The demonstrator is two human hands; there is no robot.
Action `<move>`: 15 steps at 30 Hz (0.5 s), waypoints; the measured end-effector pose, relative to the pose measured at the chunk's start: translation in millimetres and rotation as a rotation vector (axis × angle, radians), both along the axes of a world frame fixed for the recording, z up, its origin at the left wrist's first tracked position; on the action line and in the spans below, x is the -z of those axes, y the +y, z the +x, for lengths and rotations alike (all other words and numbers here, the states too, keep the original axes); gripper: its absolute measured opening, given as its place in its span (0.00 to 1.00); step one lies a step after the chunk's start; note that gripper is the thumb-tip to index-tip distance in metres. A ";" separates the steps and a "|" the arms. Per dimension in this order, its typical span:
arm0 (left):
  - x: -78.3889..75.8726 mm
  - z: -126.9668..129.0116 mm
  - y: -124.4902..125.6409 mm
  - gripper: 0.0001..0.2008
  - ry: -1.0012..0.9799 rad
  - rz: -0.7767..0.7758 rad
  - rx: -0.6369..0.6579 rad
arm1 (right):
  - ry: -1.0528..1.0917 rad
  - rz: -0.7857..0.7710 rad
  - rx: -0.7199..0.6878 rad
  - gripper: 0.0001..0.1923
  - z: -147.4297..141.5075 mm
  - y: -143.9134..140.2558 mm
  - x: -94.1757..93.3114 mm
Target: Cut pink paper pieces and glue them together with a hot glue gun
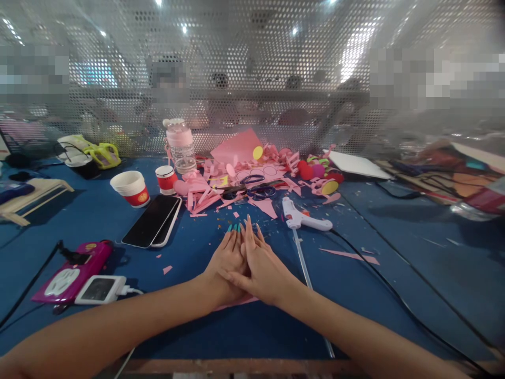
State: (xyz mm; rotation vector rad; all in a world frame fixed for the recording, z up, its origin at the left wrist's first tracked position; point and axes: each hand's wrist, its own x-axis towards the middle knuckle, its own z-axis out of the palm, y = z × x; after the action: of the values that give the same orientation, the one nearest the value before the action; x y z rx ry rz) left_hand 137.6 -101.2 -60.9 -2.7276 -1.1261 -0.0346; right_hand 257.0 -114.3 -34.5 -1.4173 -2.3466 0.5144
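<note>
Blue table point(394, 237), pink paper scraps point(205, 197), glue gun point(302, 217), 2 phones point(152, 221), paper cups point(132, 188)

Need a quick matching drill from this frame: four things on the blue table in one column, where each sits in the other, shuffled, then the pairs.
Things
1. glue gun
2. phones
3. scissors
4. power bank

Places
A. on the pink paper scraps at the back
B. by the left forearm, beside a magenta case
C. just beyond the right hand, cord trailing right
D. stacked, left of the left hand, near the paper cups

Pairs: 1-C, 2-D, 3-A, 4-B
</note>
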 end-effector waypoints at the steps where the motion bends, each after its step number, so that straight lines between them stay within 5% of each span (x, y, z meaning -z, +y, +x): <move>1: -1.6 0.0 -0.2 0.33 -0.001 -0.001 0.001 | 0.007 0.005 -0.006 0.61 0.2 0.4 0.5; 12: -6.8 0.2 -1.8 0.28 -0.001 -0.040 0.005 | 0.042 0.015 -0.031 0.63 2.1 1.8 2.8; 15: -9.7 -1.4 -4.4 0.36 -0.040 -0.081 -0.023 | 0.009 0.006 -0.028 0.63 2.3 3.0 1.9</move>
State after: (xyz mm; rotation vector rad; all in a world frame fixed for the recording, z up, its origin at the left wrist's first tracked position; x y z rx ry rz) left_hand 136.3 -105.6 -51.2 -2.7967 -1.1943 -0.0413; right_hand 259.3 -111.3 -36.4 -1.3783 -2.3628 0.5200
